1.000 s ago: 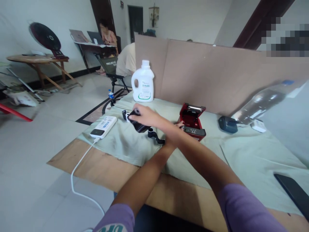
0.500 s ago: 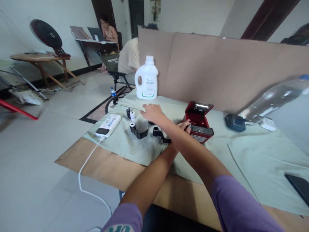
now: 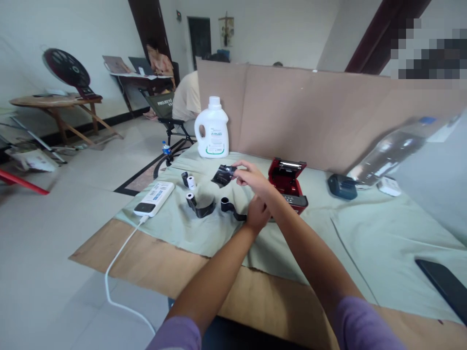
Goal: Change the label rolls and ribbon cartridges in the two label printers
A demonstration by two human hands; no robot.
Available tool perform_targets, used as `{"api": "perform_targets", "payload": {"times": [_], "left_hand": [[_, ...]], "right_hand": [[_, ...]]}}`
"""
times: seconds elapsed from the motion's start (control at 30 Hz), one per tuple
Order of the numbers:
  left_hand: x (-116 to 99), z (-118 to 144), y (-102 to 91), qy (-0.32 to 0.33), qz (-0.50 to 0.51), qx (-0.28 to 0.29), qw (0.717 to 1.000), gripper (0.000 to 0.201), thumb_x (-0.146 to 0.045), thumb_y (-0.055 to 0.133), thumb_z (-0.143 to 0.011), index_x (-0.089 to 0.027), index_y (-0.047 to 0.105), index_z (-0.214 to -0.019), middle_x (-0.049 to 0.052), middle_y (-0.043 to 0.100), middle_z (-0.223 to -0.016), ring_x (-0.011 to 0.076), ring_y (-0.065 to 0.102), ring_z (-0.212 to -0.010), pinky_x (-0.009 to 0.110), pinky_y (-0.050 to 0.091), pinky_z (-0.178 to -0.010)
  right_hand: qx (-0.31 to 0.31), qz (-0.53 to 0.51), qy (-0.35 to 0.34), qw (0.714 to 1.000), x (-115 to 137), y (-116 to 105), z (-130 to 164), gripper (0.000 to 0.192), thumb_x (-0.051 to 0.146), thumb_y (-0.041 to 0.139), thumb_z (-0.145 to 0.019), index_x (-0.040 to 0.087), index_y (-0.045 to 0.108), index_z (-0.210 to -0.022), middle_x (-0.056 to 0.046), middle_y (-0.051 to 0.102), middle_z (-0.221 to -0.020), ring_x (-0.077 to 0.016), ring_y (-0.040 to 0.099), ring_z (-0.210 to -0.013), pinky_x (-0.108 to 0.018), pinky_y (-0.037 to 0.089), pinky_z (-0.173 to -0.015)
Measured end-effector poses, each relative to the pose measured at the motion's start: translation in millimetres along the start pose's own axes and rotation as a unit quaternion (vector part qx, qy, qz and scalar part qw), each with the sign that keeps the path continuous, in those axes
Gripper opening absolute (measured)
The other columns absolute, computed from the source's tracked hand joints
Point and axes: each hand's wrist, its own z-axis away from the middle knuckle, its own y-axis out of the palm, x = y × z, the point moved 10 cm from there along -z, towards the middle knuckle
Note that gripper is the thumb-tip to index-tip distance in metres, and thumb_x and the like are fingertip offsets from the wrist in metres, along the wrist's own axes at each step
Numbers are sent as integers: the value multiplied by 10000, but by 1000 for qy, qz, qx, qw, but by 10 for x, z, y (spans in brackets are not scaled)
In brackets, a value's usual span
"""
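Note:
My right hand (image 3: 251, 176) is pinching a dark, glossy strip of rolled paper (image 3: 224, 175) just above the cloth. Below and behind its wrist is my left hand (image 3: 258, 212), curled, with its fingertips hidden by my right forearm. Beside both hands stands a small red and black printer (image 3: 288, 184) with its lid raised; my forearm covers part of its front. To the left lie a black curled strip with a roll end (image 3: 229, 206), another partly unwound black roll (image 3: 200, 208), and a small white roll (image 3: 190, 183) next to a black one (image 3: 184, 178).
A white detergent jug (image 3: 214, 131) stands at the back before a cardboard panel (image 3: 284, 112). A white power bank (image 3: 155, 199) with a cable lies left. At right are a black device (image 3: 342, 186), a tilted clear bottle (image 3: 390, 150) and a phone (image 3: 443, 287).
My right hand has taken up the dark paper strip and drawn it right, toward the printer. My left hand has shifted down and left from the printer's side. The view has tilted slightly.

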Motion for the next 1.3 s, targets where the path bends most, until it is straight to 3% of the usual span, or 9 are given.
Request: {"api": "perform_targets", "payload": {"times": [0.17, 0.27, 0.37, 0.5, 0.57, 0.63, 0.77, 0.9, 1.3], "left_hand": [[-64, 1, -63, 4, -35, -25, 999, 342, -355, 420, -1019, -203, 659, -1210, 124, 700, -1237, 258, 631, -1205, 418, 469, -1077], [27, 46, -63, -34, -25, -47, 998, 329, -372, 447, -1007, -190, 665, -1173, 131, 709, -1219, 265, 630, -1209, 414, 457, -1080], [108, 79, -248, -82, 22, -148, 985, 237, -349, 492, -959, -198, 630, -1081, 111, 730, -1111, 251, 671, -1086, 386, 509, -969], [-298, -128, -672, 15, 109, -284, 953, 214, -227, 483, -860, -216, 538, -1066, 107, 676, -1277, 215, 663, -1124, 331, 509, -896], [-575, -359, -842, 52, 79, -312, 945, 163, -208, 503, -835, -214, 547, -992, 81, 697, -1170, 196, 672, -1054, 318, 499, -893], [-719, -710, -807, 29, 34, -245, 968, 94, -265, 533, -866, -216, 575, -934, 48, 707, -989, 184, 676, -929, 300, 503, -827], [-588, -1137, -442, -92, -44, -34, 994, 227, -419, 572, -907, -205, 645, -894, 13, 659, -760, 165, 618, -695, 278, 486, -666], [-499, -1140, -339, -110, -24, -14, 994, 286, -477, 656, -859, -194, 661, -898, -15, 601, -617, 149, 569, -582, 249, 447, -552], [-526, -1028, 24, -137, 73, 80, 985, 639, -442, 712, -877, -199, 549, -1445, 33, 714, -783, 196, 680, -663, 328, 569, -630]], "right_hand": [[-32, -147, -27, 988, 223, -769, 523, 293, 250, 681, -678, 237, 579, -952, 112, 438, -474, -87, 422, -421, -185, 251, -431], [-72, -169, -51, 982, 234, -1249, 715, 292, 241, 693, -651, 232, 563, -912, 99, 482, -534, -73, 421, -410, -195, 246, -426], [-119, -170, -68, 976, 156, -1631, 783, 275, 239, 683, -628, 221, 546, -866, 67, 557, -614, -58, 424, -404, -199, 233, -419], [-151, -98, -38, 983, -10, -1849, 758, 256, 202, 637, -627, 215, 575, -875, 103, 438, -473, -76, 397, -386, -191, 203, -411], [-139, -78, -23, 987, -47, -1827, 740, 258, 186, 630, -646, 215, 587, -899, 102, 436, -455, -85, 407, -400, -189, 234, -419], [-119, -79, -21, 989, -30, -1758, 734, 242, 181, 625, -679, 220, 590, -915, 96, 458, -466, -89, 420, -419, -191, 276, -435], [-116, -69, -25, 991, 83, -1685, 770, 196, 140, 605, -730, 228, 571, -902, 92, 490, -506, -85, 421, -433, -193, 309, -465], [-127, -40, -21, 991, 153, -1718, 821, 177, 112, 597, -776, 226, 568, -908, 97, 478, -506, -80, 407, -431, -191, 311, -478], [-103, -38, -7, 994, 184, -1723, 891, 183, 55, 577, -805, 209, 550, -900, 90, 496, -497, -82, 439, -444, -184, 311, -476]]}}
